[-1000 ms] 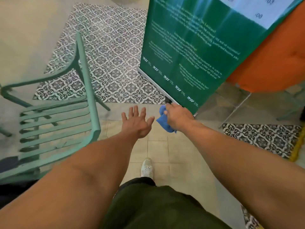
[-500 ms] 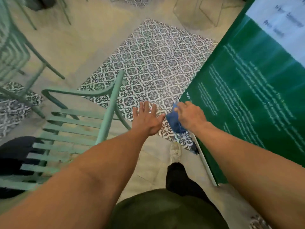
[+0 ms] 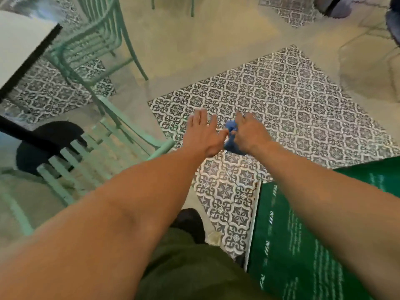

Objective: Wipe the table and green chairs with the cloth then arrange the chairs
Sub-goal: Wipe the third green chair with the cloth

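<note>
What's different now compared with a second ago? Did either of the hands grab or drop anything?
The view swung left: the green banner slid to the lower right, and the table and a second green chair came into sight. Nothing was grabbed or dropped. The right hand still grips the blue cloth; the left hand stays open, off the near chair.

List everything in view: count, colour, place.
chairs: two clearly seen, mint green, left, one behind the other
table: one, pale top with black edge, upper left
cloth: one, blue, centre, gripped by the right hand
banner: one, dark green with white text, lower right
patterned floor tiles: grey and white patches, centre and left
left hand: open, fingers spread, holding nothing
right hand: grips the cloth
</note>
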A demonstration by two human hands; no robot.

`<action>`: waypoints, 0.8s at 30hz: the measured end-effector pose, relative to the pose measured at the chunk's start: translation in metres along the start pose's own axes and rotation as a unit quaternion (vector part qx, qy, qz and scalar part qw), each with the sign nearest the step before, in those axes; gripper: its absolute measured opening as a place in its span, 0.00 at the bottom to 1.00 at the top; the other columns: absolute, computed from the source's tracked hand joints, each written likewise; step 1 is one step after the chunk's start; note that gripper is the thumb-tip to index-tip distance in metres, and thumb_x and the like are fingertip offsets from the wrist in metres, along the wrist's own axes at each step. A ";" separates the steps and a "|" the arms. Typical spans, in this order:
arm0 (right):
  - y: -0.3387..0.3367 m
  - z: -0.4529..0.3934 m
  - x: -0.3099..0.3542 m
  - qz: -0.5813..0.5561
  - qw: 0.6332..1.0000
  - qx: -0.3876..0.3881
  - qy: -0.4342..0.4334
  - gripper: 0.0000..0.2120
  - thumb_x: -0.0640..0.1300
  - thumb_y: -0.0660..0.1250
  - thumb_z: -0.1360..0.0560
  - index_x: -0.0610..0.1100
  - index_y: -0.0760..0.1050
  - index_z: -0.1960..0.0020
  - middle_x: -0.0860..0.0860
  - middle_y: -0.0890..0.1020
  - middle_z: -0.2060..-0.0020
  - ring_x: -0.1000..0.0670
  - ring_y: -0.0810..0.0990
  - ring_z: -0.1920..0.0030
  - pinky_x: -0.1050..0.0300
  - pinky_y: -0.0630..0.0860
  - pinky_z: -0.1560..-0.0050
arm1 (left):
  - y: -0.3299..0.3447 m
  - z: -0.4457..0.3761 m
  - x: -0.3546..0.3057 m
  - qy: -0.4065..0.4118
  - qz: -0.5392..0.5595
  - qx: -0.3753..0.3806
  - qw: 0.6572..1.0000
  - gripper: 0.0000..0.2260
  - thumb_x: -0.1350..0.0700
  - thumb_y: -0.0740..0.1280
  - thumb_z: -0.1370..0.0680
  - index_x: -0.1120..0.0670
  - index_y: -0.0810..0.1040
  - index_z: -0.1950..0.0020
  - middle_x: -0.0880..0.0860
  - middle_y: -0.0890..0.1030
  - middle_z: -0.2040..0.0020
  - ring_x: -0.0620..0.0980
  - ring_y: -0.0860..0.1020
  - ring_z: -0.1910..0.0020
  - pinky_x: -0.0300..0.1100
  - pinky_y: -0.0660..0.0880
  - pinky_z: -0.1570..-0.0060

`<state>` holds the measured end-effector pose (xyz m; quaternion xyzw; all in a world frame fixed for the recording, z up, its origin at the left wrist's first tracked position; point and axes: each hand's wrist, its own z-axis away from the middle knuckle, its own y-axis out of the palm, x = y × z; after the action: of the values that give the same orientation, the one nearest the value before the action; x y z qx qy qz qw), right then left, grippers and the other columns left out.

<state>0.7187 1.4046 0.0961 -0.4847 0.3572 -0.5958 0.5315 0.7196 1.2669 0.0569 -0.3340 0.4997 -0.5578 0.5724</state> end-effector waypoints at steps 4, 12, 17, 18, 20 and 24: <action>-0.013 -0.095 0.004 0.017 0.999 -0.006 -0.045 0.17 0.52 0.76 0.34 0.50 0.69 0.53 0.48 0.70 0.50 0.48 0.69 0.53 0.57 0.69 0.50 | -0.027 -0.070 0.020 -0.085 0.039 -0.023 0.995 0.33 0.36 0.43 0.20 0.53 0.48 0.20 0.60 0.43 0.21 0.59 0.40 0.22 0.58 0.39 0.25; -0.013 -0.267 0.098 0.121 0.975 0.067 -0.172 0.27 0.51 0.78 0.35 0.43 0.73 0.41 0.44 0.72 0.43 0.43 0.75 0.44 0.49 0.75 0.43 | -0.009 -0.183 0.134 -0.313 0.162 -0.001 0.936 0.33 0.36 0.43 0.20 0.52 0.43 0.20 0.58 0.39 0.21 0.58 0.38 0.22 0.61 0.35 0.27; 0.004 -0.317 0.210 0.140 0.907 0.146 -0.369 0.19 0.45 0.73 0.31 0.42 0.74 0.43 0.40 0.72 0.44 0.39 0.75 0.44 0.50 0.73 0.47 | -0.018 -0.180 0.208 -0.467 0.214 -0.017 0.858 0.32 0.37 0.43 0.19 0.52 0.41 0.20 0.57 0.39 0.21 0.57 0.37 0.22 0.60 0.35 0.28; 0.008 -0.318 0.235 0.141 0.887 0.152 -0.413 0.20 0.45 0.74 0.32 0.42 0.73 0.43 0.40 0.72 0.44 0.38 0.74 0.44 0.50 0.73 0.48 | -0.018 -0.173 0.223 -0.502 0.226 -0.024 0.835 0.32 0.37 0.42 0.19 0.52 0.41 0.20 0.57 0.39 0.21 0.57 0.37 0.22 0.60 0.35 0.28; 0.014 -0.311 0.286 0.154 0.834 0.170 -0.502 0.23 0.45 0.74 0.32 0.40 0.72 0.41 0.39 0.72 0.44 0.38 0.74 0.44 0.50 0.72 0.50 | -0.018 -0.154 0.251 -0.572 0.246 -0.037 0.782 0.32 0.37 0.41 0.19 0.52 0.40 0.21 0.57 0.38 0.21 0.57 0.36 0.23 0.61 0.36 0.28; 0.028 -0.280 0.376 0.188 0.684 0.150 -0.689 0.21 0.41 0.79 0.37 0.37 0.76 0.47 0.38 0.77 0.53 0.37 0.76 0.50 0.50 0.74 0.56 | -0.012 -0.101 0.293 -0.694 0.276 -0.074 0.661 0.32 0.37 0.40 0.19 0.52 0.39 0.21 0.58 0.38 0.21 0.57 0.36 0.23 0.61 0.36 0.27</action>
<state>0.4715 1.0058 0.0672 -0.5952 -0.1202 -0.0274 0.7941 0.5850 0.9984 -0.0185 -0.5122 0.0669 0.0577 0.8543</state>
